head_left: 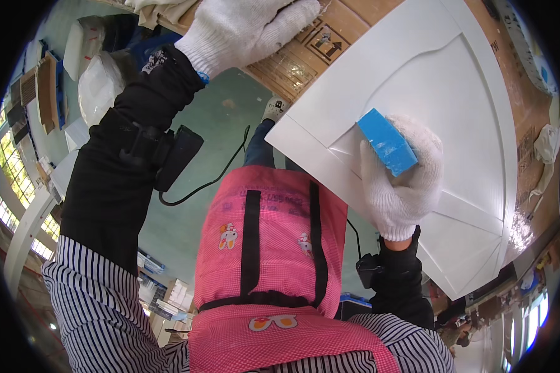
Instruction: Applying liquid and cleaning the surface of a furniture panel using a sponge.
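My right hand (pixel 404 186), in a white knit glove, is closed around a blue sanding block (pixel 387 142), a rectangular piece smeared with white dust. That hand is over a white panel (pixel 460 112) with raised frame edges and a curved groove, like a cabinet door. Whether the block touches the panel I cannot tell. At the top, my left hand (pixel 242 31), gloved too, is near the cardboard-covered table edge, apart from the panel. Its thumb and fingers are stretched out with nothing visible in them; the upper frame edge cuts off part of the hand.
Beneath the panel lies a cardboard-covered table (pixel 348 18). Black cables (pixel 211 181) run from devices strapped to both my forearms. A pink apron (pixel 267 242) covers my front. Plastic-wrapped items (pixel 99 87) stand at the left, and a white cloth (pixel 547 146) lies at the right.
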Action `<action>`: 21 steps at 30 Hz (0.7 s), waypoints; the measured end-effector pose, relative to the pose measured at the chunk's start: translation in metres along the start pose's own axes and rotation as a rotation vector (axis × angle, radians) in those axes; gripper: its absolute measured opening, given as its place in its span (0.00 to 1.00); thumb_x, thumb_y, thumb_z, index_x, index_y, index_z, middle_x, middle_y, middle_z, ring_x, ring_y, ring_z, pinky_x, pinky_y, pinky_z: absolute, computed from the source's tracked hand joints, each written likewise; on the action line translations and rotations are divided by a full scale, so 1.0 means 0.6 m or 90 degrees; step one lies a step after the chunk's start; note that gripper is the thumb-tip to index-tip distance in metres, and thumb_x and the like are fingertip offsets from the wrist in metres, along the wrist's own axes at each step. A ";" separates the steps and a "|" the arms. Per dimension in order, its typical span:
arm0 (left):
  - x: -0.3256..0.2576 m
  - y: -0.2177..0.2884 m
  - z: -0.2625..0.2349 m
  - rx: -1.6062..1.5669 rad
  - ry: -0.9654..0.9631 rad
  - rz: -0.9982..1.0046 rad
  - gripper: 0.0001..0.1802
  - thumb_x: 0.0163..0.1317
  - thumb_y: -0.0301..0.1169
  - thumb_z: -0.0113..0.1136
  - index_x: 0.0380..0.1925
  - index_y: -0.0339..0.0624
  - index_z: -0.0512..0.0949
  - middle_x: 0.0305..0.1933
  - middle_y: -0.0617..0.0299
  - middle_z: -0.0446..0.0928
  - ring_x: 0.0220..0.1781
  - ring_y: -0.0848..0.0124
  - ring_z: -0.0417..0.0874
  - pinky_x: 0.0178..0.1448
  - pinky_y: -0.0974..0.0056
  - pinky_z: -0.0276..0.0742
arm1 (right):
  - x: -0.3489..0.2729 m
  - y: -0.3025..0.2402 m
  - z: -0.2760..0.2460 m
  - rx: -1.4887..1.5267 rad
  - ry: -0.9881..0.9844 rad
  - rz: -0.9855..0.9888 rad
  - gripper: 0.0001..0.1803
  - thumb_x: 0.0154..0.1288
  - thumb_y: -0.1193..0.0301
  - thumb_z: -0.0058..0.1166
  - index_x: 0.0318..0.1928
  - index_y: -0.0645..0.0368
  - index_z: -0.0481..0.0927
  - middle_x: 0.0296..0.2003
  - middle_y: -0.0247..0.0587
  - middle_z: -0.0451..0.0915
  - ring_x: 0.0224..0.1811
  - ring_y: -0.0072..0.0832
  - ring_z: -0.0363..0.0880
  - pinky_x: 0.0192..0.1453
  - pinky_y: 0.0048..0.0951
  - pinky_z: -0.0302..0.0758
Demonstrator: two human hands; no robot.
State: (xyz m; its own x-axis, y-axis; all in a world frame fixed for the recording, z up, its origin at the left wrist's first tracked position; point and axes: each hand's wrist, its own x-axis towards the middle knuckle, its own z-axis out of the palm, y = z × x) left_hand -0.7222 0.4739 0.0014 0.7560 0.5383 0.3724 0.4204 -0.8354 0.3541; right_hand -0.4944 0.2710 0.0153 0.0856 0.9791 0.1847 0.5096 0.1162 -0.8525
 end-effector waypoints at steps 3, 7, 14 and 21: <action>-0.004 -0.003 0.004 -0.005 0.011 -0.005 0.23 0.65 0.31 0.59 0.59 0.36 0.78 0.63 0.44 0.79 0.66 0.44 0.79 0.70 0.49 0.75 | 0.003 0.002 -0.002 -0.005 -0.022 -0.033 0.27 0.51 0.87 0.70 0.53 0.62 0.80 0.50 0.48 0.84 0.52 0.38 0.84 0.59 0.35 0.78; -0.008 -0.007 0.005 0.002 0.028 0.010 0.22 0.65 0.31 0.60 0.59 0.36 0.78 0.62 0.44 0.79 0.65 0.44 0.79 0.70 0.49 0.75 | -0.005 -0.001 -0.006 -0.014 -0.098 -0.060 0.26 0.51 0.87 0.70 0.53 0.62 0.80 0.50 0.47 0.84 0.51 0.38 0.84 0.58 0.35 0.79; -0.006 -0.012 0.011 -0.007 0.048 0.026 0.22 0.65 0.31 0.61 0.59 0.37 0.78 0.62 0.45 0.79 0.65 0.45 0.80 0.70 0.49 0.76 | -0.002 -0.001 0.015 -0.008 0.045 0.016 0.26 0.50 0.80 0.74 0.52 0.60 0.83 0.48 0.48 0.86 0.51 0.42 0.85 0.56 0.38 0.81; -0.010 -0.016 0.008 -0.006 0.050 0.023 0.22 0.65 0.31 0.61 0.59 0.37 0.78 0.62 0.45 0.80 0.64 0.44 0.80 0.69 0.49 0.76 | -0.005 -0.001 0.004 -0.015 -0.074 -0.085 0.27 0.47 0.80 0.74 0.52 0.58 0.83 0.49 0.47 0.86 0.51 0.42 0.86 0.55 0.40 0.81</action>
State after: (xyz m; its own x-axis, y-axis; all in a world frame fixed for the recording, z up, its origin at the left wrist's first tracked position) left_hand -0.7280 0.4780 -0.0085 0.7292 0.5146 0.4510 0.3880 -0.8538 0.3470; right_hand -0.4972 0.2684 0.0143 -0.0825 0.9682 0.2361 0.5295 0.2433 -0.8127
